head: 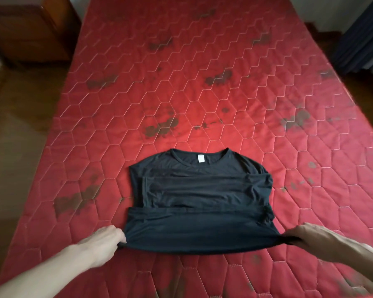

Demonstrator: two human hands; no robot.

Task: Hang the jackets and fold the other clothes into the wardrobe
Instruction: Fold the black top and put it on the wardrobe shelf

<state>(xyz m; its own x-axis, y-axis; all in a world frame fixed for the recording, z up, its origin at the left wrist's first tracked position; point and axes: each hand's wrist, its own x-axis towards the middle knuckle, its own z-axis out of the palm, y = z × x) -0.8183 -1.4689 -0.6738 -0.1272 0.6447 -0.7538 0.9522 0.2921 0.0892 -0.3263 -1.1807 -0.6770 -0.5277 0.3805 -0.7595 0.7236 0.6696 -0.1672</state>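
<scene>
Black T-shirt [199,203], on bed [202,82]: left hand [105,240], right hand [310,236] pinch near corners. Fold evenly toward collar, edges aligned.

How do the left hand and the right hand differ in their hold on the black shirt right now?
The left hand pinches the near left corner of the black shirt; the right hand pinches the near right corner. The left hand looks paler, the right hand more shadowed. Both pull the near edge taut over the red mattress.
</scene>
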